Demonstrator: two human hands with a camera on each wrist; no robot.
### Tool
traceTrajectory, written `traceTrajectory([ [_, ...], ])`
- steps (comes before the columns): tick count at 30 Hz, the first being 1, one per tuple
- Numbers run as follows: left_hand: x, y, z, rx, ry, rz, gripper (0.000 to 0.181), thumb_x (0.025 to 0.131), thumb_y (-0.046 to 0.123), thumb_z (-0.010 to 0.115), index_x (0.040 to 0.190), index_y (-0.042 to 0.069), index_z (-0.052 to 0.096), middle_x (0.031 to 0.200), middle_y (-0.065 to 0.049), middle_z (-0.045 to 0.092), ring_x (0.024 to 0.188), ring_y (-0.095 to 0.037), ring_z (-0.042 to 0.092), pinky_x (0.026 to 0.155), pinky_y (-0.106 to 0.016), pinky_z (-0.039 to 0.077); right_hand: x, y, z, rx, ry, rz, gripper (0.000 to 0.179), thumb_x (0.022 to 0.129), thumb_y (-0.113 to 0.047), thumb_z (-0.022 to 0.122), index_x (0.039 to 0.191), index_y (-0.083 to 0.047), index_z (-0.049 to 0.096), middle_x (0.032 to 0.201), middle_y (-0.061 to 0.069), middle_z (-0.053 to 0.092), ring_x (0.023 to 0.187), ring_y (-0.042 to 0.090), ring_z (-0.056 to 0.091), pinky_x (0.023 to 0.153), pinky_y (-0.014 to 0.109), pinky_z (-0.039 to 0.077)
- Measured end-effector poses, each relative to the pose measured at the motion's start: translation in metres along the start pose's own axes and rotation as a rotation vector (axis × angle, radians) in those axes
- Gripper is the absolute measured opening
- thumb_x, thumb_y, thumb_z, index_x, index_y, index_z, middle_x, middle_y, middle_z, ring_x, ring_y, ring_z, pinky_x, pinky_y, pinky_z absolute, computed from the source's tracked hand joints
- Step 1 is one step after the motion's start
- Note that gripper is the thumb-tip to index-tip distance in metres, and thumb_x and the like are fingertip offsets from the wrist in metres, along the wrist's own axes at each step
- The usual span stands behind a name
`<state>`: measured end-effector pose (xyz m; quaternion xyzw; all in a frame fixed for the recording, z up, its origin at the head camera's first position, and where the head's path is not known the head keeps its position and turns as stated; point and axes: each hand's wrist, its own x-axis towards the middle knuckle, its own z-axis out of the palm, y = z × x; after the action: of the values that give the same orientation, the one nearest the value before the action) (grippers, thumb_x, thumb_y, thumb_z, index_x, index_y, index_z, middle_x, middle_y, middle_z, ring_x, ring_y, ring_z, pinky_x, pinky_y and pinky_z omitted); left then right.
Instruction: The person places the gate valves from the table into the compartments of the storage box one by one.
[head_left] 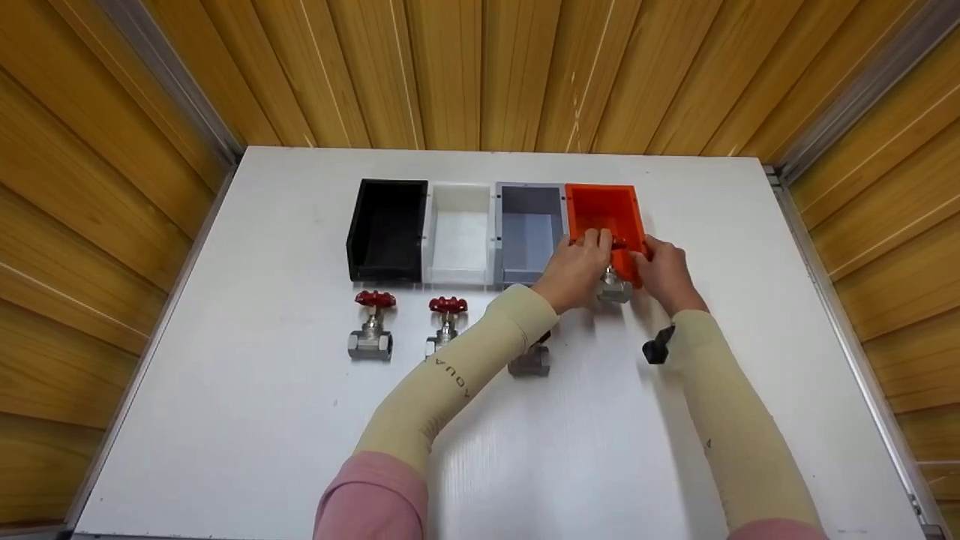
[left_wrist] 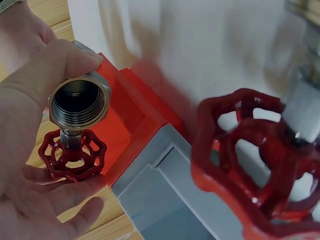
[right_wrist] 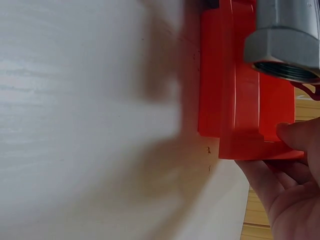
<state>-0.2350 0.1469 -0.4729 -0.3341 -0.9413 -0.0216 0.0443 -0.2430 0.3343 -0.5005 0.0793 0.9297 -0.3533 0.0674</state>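
My left hand [head_left: 576, 271] holds a metal gate valve [head_left: 615, 289] at the front of the orange-red bin [head_left: 601, 199]. In the left wrist view the thumb lies on the valve's threaded hex end, and the fingers are about its red handwheel [left_wrist: 74, 159]. My right hand [head_left: 667, 274] grips the bin's right side wall, thumb inside and fingers outside in the right wrist view. Two more valves with red handwheels, a left valve [head_left: 370, 339] and a middle valve [head_left: 445, 336], stand on the white table. A third valve [head_left: 531, 363] is partly hidden by my left forearm.
Left of the orange-red bin, a grey bin [head_left: 529, 196], a white bin [head_left: 460, 196] and a black bin [head_left: 355, 232] stand side by side in a row. Wood-patterned panels [head_left: 450, 75] close off the white table [head_left: 225, 375] at the back and both sides.
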Motion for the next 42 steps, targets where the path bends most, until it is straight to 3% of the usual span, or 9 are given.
traceTrajectory([
  [4, 0.003, -0.002, 0.001, 0.010, -0.002, -0.007, 0.097, 0.066, 0.051, 0.083, 0.138, 0.005, 0.036, 0.127, -0.008, 0.055, 0.105, -0.018, 0.062, 0.094, -0.034, 0.047, -0.001, 0.000, 0.002, -0.001, 0.007, -0.002, 0.045, 0.101, -0.019, 0.050, 0.143, -0.004, 0.045, 0.119, 0.022, 0.062, 0.094, 0.025, 0.059, 0.069, 0.022, 0.051],
  [11, 0.010, -0.008, 0.002, -0.017, -0.007, -0.020, 0.099, 0.068, 0.050, 0.083, 0.140, 0.004, 0.034, 0.129, -0.009, 0.054, 0.110, -0.019, 0.058, 0.103, -0.033, 0.046, -0.001, 0.000, 0.002, 0.003, 0.023, -0.017, 0.046, 0.101, -0.019, 0.050, 0.144, -0.004, 0.044, 0.120, 0.021, 0.062, 0.100, 0.025, 0.057, 0.081, 0.032, 0.049],
  [17, 0.017, -0.012, 0.005, -0.023, 0.003, -0.031, 0.100, 0.068, 0.050, 0.082, 0.140, 0.002, 0.033, 0.129, -0.011, 0.054, 0.113, -0.020, 0.058, 0.107, -0.033, 0.044, -0.002, -0.003, 0.002, -0.005, 0.013, -0.011, 0.046, 0.101, -0.020, 0.049, 0.144, -0.004, 0.044, 0.121, 0.022, 0.061, 0.100, 0.026, 0.054, 0.084, 0.036, 0.048],
  [23, 0.022, -0.013, 0.003, -0.070, -0.033, -0.051, 0.106, 0.066, 0.050, 0.083, 0.143, 0.002, 0.029, 0.134, -0.013, 0.051, 0.117, -0.021, 0.056, 0.111, -0.034, 0.041, -0.002, -0.003, 0.002, -0.019, 0.015, -0.022, 0.046, 0.101, -0.016, 0.049, 0.144, -0.001, 0.042, 0.130, 0.025, 0.057, 0.104, 0.030, 0.053, 0.094, 0.044, 0.050],
  [28, 0.026, -0.013, 0.001, -0.073, -0.052, -0.063, 0.107, 0.066, 0.051, 0.083, 0.144, 0.003, 0.028, 0.136, -0.012, 0.050, 0.119, -0.021, 0.055, 0.112, -0.033, 0.040, -0.002, -0.001, 0.003, -0.034, 0.044, -0.040, 0.045, 0.100, -0.015, 0.049, 0.142, 0.001, 0.044, 0.124, 0.026, 0.060, 0.101, 0.030, 0.053, 0.089, 0.042, 0.049],
  [36, 0.033, -0.017, 0.002, -0.028, -0.006, -0.052, 0.110, 0.063, 0.053, 0.083, 0.143, -0.001, 0.030, 0.132, -0.013, 0.051, 0.116, -0.022, 0.057, 0.111, -0.034, 0.040, -0.001, 0.000, 0.003, -0.018, 0.037, -0.047, 0.044, 0.100, -0.016, 0.049, 0.141, 0.001, 0.045, 0.121, 0.024, 0.061, 0.099, 0.028, 0.053, 0.086, 0.038, 0.047],
  [42, 0.040, -0.019, 0.006, 0.027, -0.019, -0.054, 0.110, 0.064, 0.054, 0.082, 0.144, 0.000, 0.030, 0.133, -0.013, 0.051, 0.115, -0.022, 0.058, 0.111, -0.034, 0.041, 0.000, 0.000, 0.002, -0.015, 0.037, -0.033, 0.044, 0.100, -0.016, 0.049, 0.141, 0.000, 0.045, 0.124, 0.023, 0.059, 0.101, 0.027, 0.051, 0.088, 0.038, 0.046],
])
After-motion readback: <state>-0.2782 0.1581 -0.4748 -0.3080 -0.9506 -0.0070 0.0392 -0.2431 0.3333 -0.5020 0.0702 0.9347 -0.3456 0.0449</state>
